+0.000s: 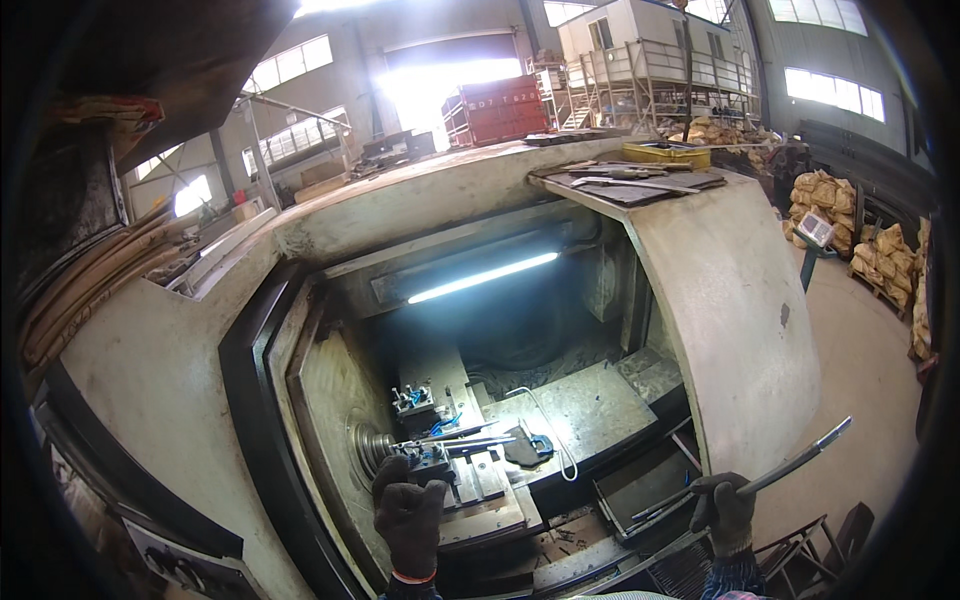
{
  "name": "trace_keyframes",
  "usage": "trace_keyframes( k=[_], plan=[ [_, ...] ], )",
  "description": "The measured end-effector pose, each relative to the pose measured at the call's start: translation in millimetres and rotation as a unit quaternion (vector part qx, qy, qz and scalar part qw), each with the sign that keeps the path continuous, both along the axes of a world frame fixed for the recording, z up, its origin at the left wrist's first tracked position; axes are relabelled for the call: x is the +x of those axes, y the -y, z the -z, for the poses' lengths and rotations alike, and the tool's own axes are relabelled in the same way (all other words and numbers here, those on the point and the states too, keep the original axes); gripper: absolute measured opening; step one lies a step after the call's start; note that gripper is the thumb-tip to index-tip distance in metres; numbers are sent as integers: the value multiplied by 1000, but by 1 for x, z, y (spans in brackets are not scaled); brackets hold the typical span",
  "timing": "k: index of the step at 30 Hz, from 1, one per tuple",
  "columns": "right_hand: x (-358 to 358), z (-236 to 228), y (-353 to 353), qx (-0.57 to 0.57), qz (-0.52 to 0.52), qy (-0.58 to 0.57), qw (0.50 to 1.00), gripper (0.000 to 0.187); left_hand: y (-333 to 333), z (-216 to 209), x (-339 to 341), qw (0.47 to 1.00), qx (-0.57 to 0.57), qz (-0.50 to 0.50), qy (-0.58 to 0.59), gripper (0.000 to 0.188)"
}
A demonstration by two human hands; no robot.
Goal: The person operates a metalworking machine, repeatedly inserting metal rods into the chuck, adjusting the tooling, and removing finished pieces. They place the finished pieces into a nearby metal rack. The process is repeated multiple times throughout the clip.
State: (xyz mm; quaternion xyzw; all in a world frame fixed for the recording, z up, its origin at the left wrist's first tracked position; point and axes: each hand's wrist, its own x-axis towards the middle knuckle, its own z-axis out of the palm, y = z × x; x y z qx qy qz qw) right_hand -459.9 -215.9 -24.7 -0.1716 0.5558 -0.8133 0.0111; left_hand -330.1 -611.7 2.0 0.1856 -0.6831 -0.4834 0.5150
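Note:
Inside the lathe's lit opening, my left hand (pixel 408 515) in a dark glove is just in front of the spindle (pixel 370 450). Its fingers are curled, and whatever may be in them is hidden. My right hand (pixel 725 505), also gloved, is closed around a long grey metal rod (pixel 800 465) outside the opening's lower right. The rod slants up to the right. Near the left hand sit the tool slide (pixel 480 482) and a tool holder (pixel 412 400) with blue parts. A thin bright bar (pixel 475 441) reaches right from the spindle area.
A micrometer-like tool with blue parts (pixel 541 445) lies on a dark cloth on the bed, beside a bent white tube (pixel 545 410). A lamp (pixel 485 277) glows inside. Flat metal pieces (pixel 640 184) and a yellow tray (pixel 667 154) sit on the housing. Yellowish sacks (pixel 885 262) stand right.

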Motion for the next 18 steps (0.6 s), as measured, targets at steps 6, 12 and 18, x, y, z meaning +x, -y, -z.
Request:
trace_keyframes(
  k=[6, 12, 18],
  plan=[
    [-2, 4, 0, -11, 9, 9, 1000, 46, 7, 23, -15, 995, 35, 52, 80, 24],
    [-3, 5, -4, 6, 7, -1, 1000, 46, 21, 22, -54, 918, -310, -82, 231, 66],
    [-2, -2, 3, 1, 21, 0, 1000, 47, 73, 89, -136, 809, -285, -178, 482, 79]
  ],
)
